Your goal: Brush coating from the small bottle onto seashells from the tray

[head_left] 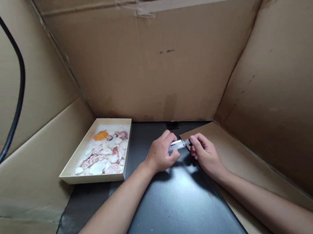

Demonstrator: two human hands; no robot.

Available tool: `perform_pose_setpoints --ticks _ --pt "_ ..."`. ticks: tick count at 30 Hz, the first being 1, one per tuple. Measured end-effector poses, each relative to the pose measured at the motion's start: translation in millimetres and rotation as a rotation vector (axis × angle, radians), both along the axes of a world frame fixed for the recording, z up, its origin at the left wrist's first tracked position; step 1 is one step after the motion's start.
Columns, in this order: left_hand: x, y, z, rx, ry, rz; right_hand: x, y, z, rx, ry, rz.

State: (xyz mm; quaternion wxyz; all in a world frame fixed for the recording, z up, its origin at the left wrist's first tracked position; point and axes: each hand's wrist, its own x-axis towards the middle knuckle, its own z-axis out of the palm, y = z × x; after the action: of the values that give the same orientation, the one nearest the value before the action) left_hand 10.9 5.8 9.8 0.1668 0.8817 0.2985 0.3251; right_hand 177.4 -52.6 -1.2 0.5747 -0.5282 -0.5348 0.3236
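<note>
A small clear and white tube [177, 144] with a dark end is held level above the dark table, between my two hands. My left hand [162, 152] grips its left part, thumb below and fingers above. The fingers of my right hand [204, 151] are pinched on the dark piece [189, 142] at the tube's right end. The tube's far left part is hidden by my left hand. Whether the dark piece is joined to the tube is too small to tell.
A shallow cream box [94, 178] holding several shells and an orange piece [100, 135] stands at the back left. Cardboard walls [147, 66] rise around the dark table [168, 219]. A cardboard sheet [231, 148] lies at right. A black cable [20, 76] hangs at left.
</note>
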Motion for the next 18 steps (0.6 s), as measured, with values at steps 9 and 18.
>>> perform_pose_setpoints --ticks 9,18 --pt "-0.6 -0.3 0.0 0.014 -0.005 -0.012 1.1 0.4 -3.0 0.007 0.038 0.015" --pt "-0.4 1.3 -1.7 0.008 -0.012 -0.002 -3.8 -0.5 1.9 0.109 0.129 0.045"
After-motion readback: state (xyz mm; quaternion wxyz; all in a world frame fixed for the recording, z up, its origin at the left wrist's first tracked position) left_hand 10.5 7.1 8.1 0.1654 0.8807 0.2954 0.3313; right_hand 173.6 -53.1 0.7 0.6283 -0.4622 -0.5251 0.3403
